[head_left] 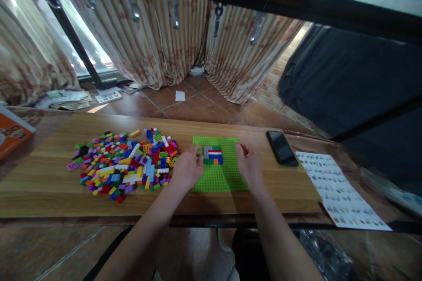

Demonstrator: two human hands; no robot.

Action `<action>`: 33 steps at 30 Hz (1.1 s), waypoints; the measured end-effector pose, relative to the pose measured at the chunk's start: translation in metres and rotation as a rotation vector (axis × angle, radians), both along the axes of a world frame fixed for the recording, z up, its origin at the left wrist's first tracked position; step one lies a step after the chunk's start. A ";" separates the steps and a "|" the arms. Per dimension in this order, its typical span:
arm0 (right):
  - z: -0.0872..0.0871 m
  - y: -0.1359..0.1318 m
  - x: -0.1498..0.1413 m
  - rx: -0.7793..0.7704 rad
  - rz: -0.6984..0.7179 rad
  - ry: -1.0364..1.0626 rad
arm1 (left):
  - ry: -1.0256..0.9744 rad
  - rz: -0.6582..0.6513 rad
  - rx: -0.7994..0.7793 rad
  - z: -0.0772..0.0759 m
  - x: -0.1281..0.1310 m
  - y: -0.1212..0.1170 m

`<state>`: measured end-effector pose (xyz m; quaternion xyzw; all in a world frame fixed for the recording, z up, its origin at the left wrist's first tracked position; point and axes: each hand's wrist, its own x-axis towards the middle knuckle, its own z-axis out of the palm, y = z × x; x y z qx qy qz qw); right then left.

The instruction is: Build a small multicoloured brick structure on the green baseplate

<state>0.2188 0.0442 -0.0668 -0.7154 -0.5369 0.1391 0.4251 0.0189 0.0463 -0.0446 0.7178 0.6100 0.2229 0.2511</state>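
Green studded baseplate [219,181] lies flat on the wood-grain surface [283,193], between the two hands. Brick assembly [213,155] sits on it, left of center and toward the far half: grey along the left side, green at the far edge, then red, white and blue rows, with green, blue and orange at the near edge.

Left hand [187,169] is over the plate's left edge, just beside the assembly. Fingers curled, tips close together; can't tell if they're gripping a small brick or touching the plate.

Right hand [249,166] is at the plate's right edge, apart from the assembly. Fingers curled in, thumb near index; can't tell if anything's pinched there either.

Loose brick pile [121,167], mixed colors and sizes, spread on the surface left of the plate, near the left hand. Black smartphone [282,148] lies to the right of the right hand, screen dark. Printed sheet [341,189] is further right, rows of small pictures, too small to read. Orange box [13,134] at the far left. Patterned curtains [178,48] hang beyond the surface, above a tiled floor [194,105].
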 end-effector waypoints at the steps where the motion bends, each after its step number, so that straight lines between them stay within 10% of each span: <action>1: 0.000 0.000 0.000 0.021 0.002 -0.009 | -0.045 0.036 0.021 0.001 -0.005 0.004; 13: -0.014 -0.014 -0.067 0.001 0.472 -0.482 | -0.613 0.392 0.168 0.007 -0.053 0.027; 26: -0.028 -0.032 -0.067 -0.222 0.421 -0.720 | -1.053 0.739 0.282 0.037 -0.120 0.028; 33: -0.031 -0.032 -0.069 -0.239 0.397 -0.747 | -1.310 0.719 0.205 0.042 -0.121 0.023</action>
